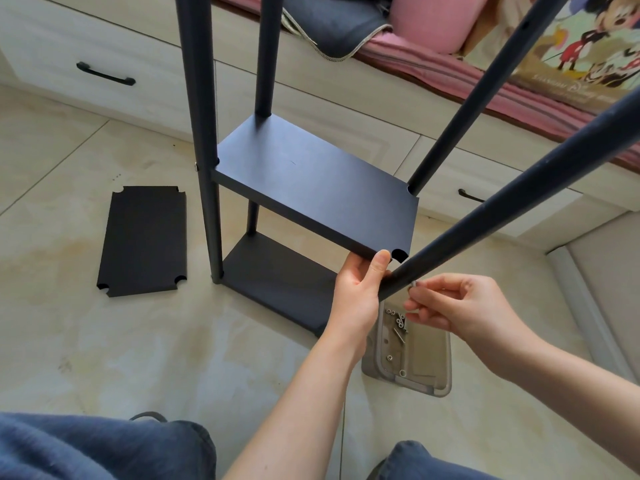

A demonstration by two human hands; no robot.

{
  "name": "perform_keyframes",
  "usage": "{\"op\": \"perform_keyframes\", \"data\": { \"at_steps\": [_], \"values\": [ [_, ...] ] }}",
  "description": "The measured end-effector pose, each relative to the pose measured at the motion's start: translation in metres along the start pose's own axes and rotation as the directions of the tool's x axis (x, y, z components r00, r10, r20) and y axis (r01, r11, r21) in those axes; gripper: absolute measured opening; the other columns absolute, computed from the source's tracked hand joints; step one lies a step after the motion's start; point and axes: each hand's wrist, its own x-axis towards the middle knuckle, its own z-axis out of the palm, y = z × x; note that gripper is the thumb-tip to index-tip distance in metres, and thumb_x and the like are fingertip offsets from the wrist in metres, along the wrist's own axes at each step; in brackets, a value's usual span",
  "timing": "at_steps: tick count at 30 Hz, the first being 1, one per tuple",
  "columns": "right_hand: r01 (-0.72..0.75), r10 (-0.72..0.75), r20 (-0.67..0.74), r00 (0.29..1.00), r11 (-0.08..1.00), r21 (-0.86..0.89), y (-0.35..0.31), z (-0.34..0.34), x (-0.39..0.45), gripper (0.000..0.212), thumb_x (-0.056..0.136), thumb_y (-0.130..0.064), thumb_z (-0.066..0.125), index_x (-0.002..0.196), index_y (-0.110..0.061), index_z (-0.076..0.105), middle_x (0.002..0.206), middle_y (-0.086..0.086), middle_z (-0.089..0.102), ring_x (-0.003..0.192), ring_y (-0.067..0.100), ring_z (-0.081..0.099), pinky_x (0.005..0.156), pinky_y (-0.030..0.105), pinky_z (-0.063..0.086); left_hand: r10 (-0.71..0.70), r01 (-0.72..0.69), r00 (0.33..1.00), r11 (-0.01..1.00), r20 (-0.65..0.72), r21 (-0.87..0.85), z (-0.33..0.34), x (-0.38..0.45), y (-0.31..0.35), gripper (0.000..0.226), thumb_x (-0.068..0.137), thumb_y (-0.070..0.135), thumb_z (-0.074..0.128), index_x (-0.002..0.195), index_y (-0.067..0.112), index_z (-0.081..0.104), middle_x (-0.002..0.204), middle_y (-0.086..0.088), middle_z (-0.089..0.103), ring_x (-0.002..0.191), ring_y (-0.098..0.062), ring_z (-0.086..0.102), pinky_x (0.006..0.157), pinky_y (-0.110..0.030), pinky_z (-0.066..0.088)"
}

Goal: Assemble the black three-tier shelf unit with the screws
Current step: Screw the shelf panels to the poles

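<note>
Nearest the camera: person's knees in blue trousers (104, 448), seated on a beige tiled floor (104, 358) w/ faint stains.

Left hand (358, 292): forearm reaches fwd from lower centre, palm under the near corner of the middle shelf board (311, 188). Thumb lies up on the board's front edge, just beside the notched corner cut-out; remaining fingers curl beneath, gripping the board. The hand also touches the near-right post (502, 202).

Right hand (460, 306): comes in from the right, wrist bent. Thumb and forefinger pinch a small silver screw (414, 285) at the lower end of the near-right post. That post leans away from the board corner, not seated in the notch.

Below the hands: clear plastic tray (436, 379) on the floor, holding loose screws and nuts (398, 322).

Shelf unit: bottom shelf board (277, 282) sits on the floor, partly hidden by the left arm. Middle board is above it, held at approx. mid-height. Near-left post (204, 133) stands upright w/ a screw head visible at the middle board's level. Two far posts (268, 53) rise behind.

Left of the unit: spare shelf board (143, 240) lies flat on the floor, well apart, four notched corners.

Far: pale wood drawer fronts w/ black handles (105, 77), topped by a pink bench cushion (450, 64), a dark cushion, a pink pillow and a cartoon-print item.
</note>
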Motion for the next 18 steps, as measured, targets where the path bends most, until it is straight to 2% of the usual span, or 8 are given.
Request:
{"op": "perform_keyframes", "data": {
  "at_steps": [6, 10, 12, 15, 16, 18],
  "values": [
    [0.02, -0.014, 0.042, 0.999, 0.988, -0.151, -0.006, -0.008, 0.0, 0.02, 0.089, -0.012, 0.069, 0.073, -0.016, 0.079, 0.074, 0.013, 0.075, 0.069, 0.023, 0.074, 0.07, 0.027, 0.061, -0.02, 0.021, 1.0, 1.0, -0.019, 0.016, 0.009, 0.0, -0.01, 0.018, 0.099, 0.047, 0.055, 0.112, 0.036, 0.061, 0.107, 0.0, 0.073, 0.106, -0.014, 0.067, 0.086, -0.023, 0.045],
    [0.09, -0.061, 0.103, 0.993, 0.947, -0.309, -0.01, -0.016, -0.001, 0.028, 0.091, -0.011, 0.067, 0.071, -0.025, 0.078, 0.072, 0.006, 0.075, 0.072, 0.017, 0.074, 0.066, 0.017, 0.057, 0.007, -0.007, 0.999, 1.0, -0.034, -0.007, 0.013, 0.0, -0.014, 0.02, 0.101, 0.041, 0.056, 0.105, 0.023, 0.063, 0.098, -0.007, 0.072, 0.098, -0.019, 0.068, 0.087, -0.024, 0.048],
    [0.147, -0.112, 0.109, 0.988, 0.906, -0.397, -0.009, -0.019, -0.001, 0.023, 0.092, -0.011, 0.066, 0.077, -0.024, 0.077, 0.071, 0.002, 0.075, 0.071, 0.016, 0.073, 0.067, 0.019, 0.057, 0.016, -0.016, 0.999, 1.0, -0.04, -0.022, 0.016, 0.0, -0.015, 0.019, 0.102, 0.037, 0.055, 0.1, 0.02, 0.063, 0.097, -0.009, 0.073, 0.098, -0.023, 0.069, 0.09, -0.027, 0.05],
    [0.221, -0.189, 0.115, 0.975, 0.816, -0.534, -0.006, -0.021, -0.001, 0.015, 0.092, -0.013, 0.067, 0.081, -0.019, 0.075, 0.071, -0.004, 0.075, 0.067, 0.016, 0.07, 0.072, 0.027, 0.057, 0.012, -0.015, 0.999, 0.998, -0.045, -0.055, 0.021, -0.001, -0.016, 0.014, 0.102, 0.035, 0.055, 0.102, 0.023, 0.062, 0.096, -0.003, 0.076, 0.099, -0.021, 0.071, 0.097, -0.033, 0.051],
    [0.22, -0.198, 0.098, 0.975, 0.827, -0.517, -0.004, -0.022, -0.001, 0.013, 0.091, -0.012, 0.067, 0.083, -0.017, 0.075, 0.071, -0.003, 0.075, 0.068, 0.017, 0.07, 0.073, 0.027, 0.057, 0.011, -0.013, 0.999, 0.998, -0.047, -0.061, 0.022, -0.001, -0.016, 0.013, 0.102, 0.035, 0.054, 0.103, 0.024, 0.062, 0.095, -0.001, 0.076, 0.099, -0.019, 0.071, 0.098, -0.034, 0.05],
    [0.166, -0.164, 0.038, 0.986, 0.913, -0.373, -0.002, -0.022, -0.002, 0.01, 0.091, -0.01, 0.067, 0.087, -0.013, 0.076, 0.073, 0.002, 0.076, 0.071, 0.019, 0.073, 0.07, 0.023, 0.058, 0.007, -0.01, 0.999, 0.997, -0.043, -0.077, 0.024, -0.002, -0.015, 0.015, 0.102, 0.035, 0.054, 0.106, 0.024, 0.062, 0.096, 0.001, 0.077, 0.098, -0.016, 0.071, 0.098, -0.033, 0.049]
  ]
}}
